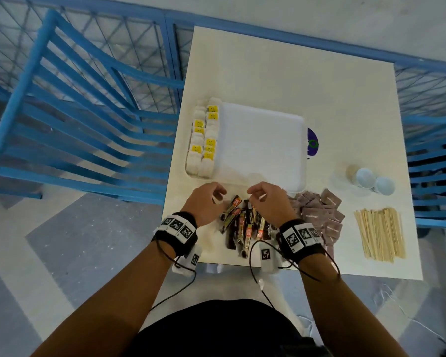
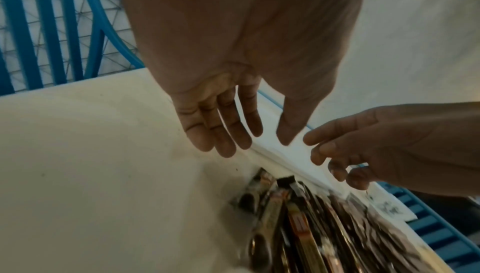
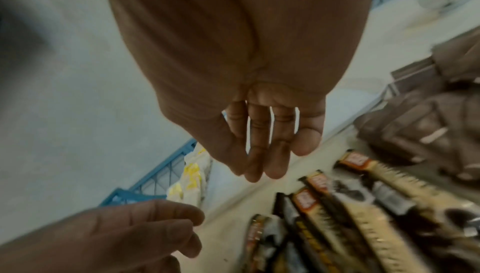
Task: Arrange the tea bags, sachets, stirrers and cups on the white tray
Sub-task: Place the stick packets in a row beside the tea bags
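Observation:
The white tray [image 1: 258, 143] lies mid-table, with tea bags [image 1: 204, 137] bearing yellow tags lined along its left side. A pile of dark coffee stick sachets [image 1: 245, 222] [image 2: 298, 226] [image 3: 350, 205] lies just in front of the tray. Brown sugar sachets [image 1: 319, 212] sit to their right, wooden stirrers [image 1: 379, 233] further right, and cups [image 1: 371, 180] lie behind those. My left hand [image 1: 209, 199] [image 2: 233, 133] and right hand [image 1: 265, 199] [image 3: 259, 154] hover over the coffee sachets at the tray's near edge, fingers relaxed, holding nothing.
A purple disc [image 1: 313, 143] peeks out from under the tray's right edge. Blue railings [image 1: 88, 112] surround the table on the left, back and right. The far part of the table [image 1: 294, 73] is bare.

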